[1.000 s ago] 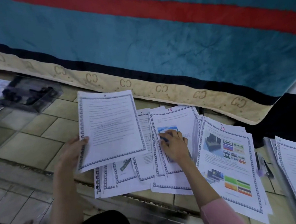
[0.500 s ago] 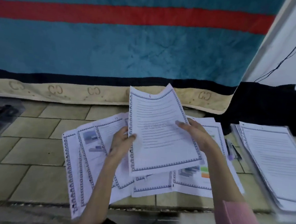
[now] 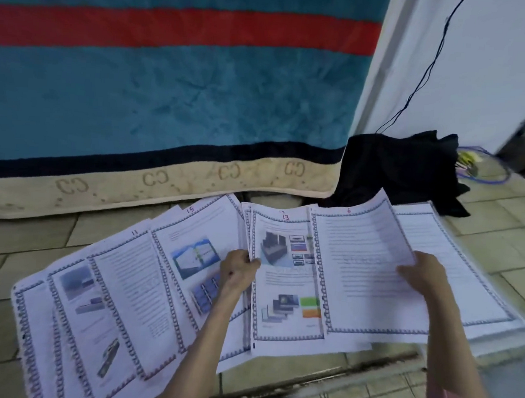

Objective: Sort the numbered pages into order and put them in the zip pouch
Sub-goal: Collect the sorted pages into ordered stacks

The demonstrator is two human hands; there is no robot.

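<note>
Page 6 (image 3: 370, 273): text sheet with red number at top, held tilted over the floor (image 3: 37, 240) toward its right side, overlapping a further stack (image 3: 454, 256) at right.
Right hand (image 3: 423, 270): grip clamped on page 6 at its right edge, thumb on top.
Left hand (image 3: 238, 269): grip pinched on the left edge of page 13 (image 3: 284, 277).
Page 13: pictures and coloured blocks, lying mid-floor, partly under page 6.
Page 15 (image 3: 190, 249): just left of page 13, under the left wrist.
Page 11 (image 3: 132, 289): further left in the fanned spread.
Zip pouch: cannot tell where.
Blanket (image 3: 169, 94): teal with red stripe, along the far edge of the floor.
Black cloth (image 3: 404, 170): on the floor beyond page 6.
</note>
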